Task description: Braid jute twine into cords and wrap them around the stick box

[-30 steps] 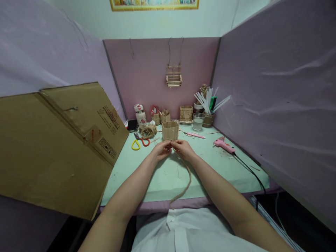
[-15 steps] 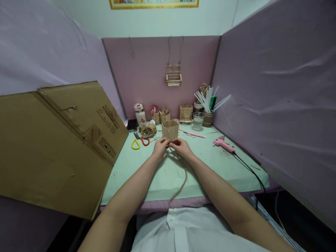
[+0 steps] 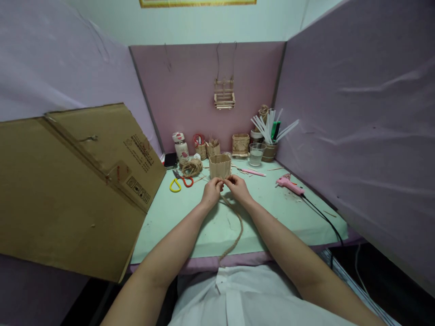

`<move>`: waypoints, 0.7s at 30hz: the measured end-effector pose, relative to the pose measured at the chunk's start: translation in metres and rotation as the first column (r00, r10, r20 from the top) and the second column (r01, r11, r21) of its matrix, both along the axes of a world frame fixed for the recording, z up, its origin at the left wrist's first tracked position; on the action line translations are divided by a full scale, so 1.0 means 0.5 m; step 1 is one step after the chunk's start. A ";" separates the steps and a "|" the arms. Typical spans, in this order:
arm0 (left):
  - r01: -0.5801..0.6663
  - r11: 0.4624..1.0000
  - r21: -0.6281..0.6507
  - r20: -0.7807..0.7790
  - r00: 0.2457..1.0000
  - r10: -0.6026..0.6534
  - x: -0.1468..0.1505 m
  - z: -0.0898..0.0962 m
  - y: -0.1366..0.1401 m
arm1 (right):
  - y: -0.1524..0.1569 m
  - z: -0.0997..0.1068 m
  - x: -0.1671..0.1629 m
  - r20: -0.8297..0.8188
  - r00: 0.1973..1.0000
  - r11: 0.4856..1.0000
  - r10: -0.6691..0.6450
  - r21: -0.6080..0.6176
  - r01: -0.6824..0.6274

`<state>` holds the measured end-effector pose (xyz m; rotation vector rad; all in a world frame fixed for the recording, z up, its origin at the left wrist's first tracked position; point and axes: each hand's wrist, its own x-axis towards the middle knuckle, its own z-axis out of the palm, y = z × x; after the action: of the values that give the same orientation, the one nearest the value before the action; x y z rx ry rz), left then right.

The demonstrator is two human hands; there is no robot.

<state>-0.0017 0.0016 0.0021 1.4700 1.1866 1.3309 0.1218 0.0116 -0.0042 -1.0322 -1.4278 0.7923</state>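
Observation:
My left hand (image 3: 212,190) and my right hand (image 3: 237,186) meet just in front of a small container (image 3: 220,166) with upright wooden-strip walls. Both hands are closed in a pinch on the end of a braided twine cord (image 3: 240,231). From my fingers the cord curves down across the table to its front edge. The fingertips are small in view, so the exact hold on the strands is hard to see. The container stands upright on the table behind my fingers.
Scissors (image 3: 176,185) and a twine bundle (image 3: 192,167) lie left. A pink craft knife (image 3: 251,172) lies behind my right hand. Farther right is a pink glue gun (image 3: 290,184) with its cable. A water cup (image 3: 256,155) stands at the back; cardboard (image 3: 74,190) leans left.
My left hand has shifted slightly right and turned, its fingers drawn in closer to my right hand. The view has tilted down a little. The container stays where it was.

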 end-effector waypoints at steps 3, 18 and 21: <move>0.054 0.990 -0.134 0.163 0.986 -0.031 0.006 0.000 0.004 | 0.000 0.001 0.000 -0.029 0.999 0.999 0.035 -0.029 -0.036; 0.119 0.975 -0.185 0.199 0.977 -0.082 -0.006 0.006 0.004 | -0.006 0.014 0.010 -0.233 0.962 0.948 0.145 -0.247 -0.202; 0.099 0.981 -0.168 0.185 0.981 -0.067 -0.009 0.000 0.008 | -0.004 0.017 0.011 -0.356 0.920 0.904 0.161 -0.321 -0.283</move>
<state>-0.0060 0.0057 0.0020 1.2341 1.0854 1.2387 0.1274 0.0097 0.0044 -0.9656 -1.1486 1.3756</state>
